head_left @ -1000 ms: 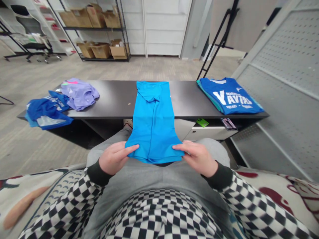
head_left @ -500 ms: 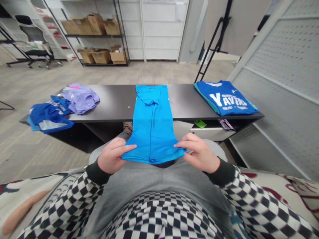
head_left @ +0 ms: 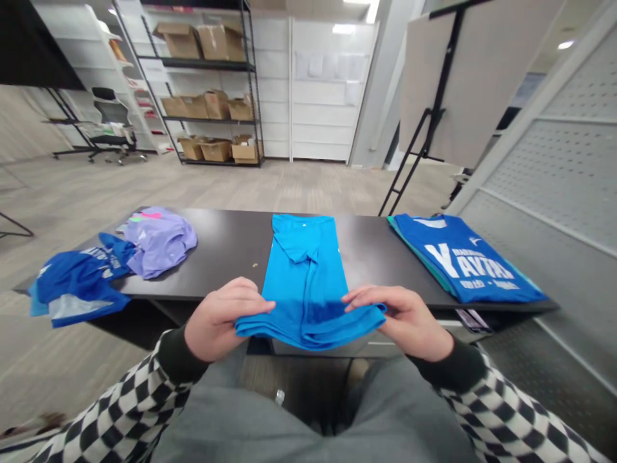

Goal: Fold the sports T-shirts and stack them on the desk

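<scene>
A bright blue T-shirt (head_left: 294, 276) lies lengthwise across the dark table (head_left: 226, 251), its sides folded in and a short sleeve turned over near the collar at the far edge. Its hem end is lifted at the table's front edge and sags in the middle. My left hand (head_left: 224, 318) pinches the hem's left corner, thumb below and fingers on top. At the right corner, my right hand (head_left: 402, 318) grips the hem the same way.
To the right lies a folded stack of shirts, a dark blue printed shirt (head_left: 463, 257) on top. On the left are a crumpled lilac shirt (head_left: 161, 241) and a rumpled blue shirt (head_left: 80, 283) hanging over the front edge. Behind stand a shelf with boxes (head_left: 216, 151) and an easel board (head_left: 463, 83).
Both hands have moved forward with the hem, from over my lap to the table's front edge. The shirt's near part has slackened and bunched. My view has tilted up.
</scene>
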The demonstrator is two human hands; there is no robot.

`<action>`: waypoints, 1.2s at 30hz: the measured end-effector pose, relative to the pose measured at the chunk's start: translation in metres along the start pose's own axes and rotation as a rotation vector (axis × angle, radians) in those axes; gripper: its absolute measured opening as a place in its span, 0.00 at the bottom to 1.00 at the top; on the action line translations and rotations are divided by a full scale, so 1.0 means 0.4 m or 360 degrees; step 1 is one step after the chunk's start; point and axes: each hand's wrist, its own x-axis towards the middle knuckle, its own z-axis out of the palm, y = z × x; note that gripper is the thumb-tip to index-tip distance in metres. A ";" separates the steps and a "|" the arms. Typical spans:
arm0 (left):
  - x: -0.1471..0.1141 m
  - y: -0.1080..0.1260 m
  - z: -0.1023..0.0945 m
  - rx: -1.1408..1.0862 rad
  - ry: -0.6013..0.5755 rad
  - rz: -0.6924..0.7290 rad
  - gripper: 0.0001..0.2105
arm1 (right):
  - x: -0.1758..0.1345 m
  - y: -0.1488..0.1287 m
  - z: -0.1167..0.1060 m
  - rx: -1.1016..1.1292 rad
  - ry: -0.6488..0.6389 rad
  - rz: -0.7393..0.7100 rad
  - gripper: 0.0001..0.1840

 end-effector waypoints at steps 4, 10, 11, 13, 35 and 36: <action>0.135 -0.145 -0.023 -0.0058 0.0084 -0.0128 0.11 | 0.163 0.057 -0.066 -0.0008 0.0170 0.0071 0.17; 0.313 -0.527 0.004 0.0054 0.0222 -0.0723 0.23 | 0.488 0.322 -0.168 0.0144 0.0364 0.0270 0.27; 0.326 -0.593 0.014 0.0150 0.0159 -0.0817 0.24 | 0.524 0.374 -0.179 0.0032 0.0358 0.0363 0.27; 0.331 -0.701 0.030 0.0420 0.0041 -0.0985 0.24 | 0.567 0.465 -0.193 -0.0390 0.0366 0.0516 0.21; 0.334 -0.813 0.070 0.0770 -0.0006 -0.0891 0.12 | 0.615 0.571 -0.186 -0.1339 0.0462 0.0693 0.10; 0.331 -0.814 0.069 0.0775 -0.0001 -0.0910 0.12 | 0.621 0.573 -0.186 -0.1339 0.0444 0.0667 0.11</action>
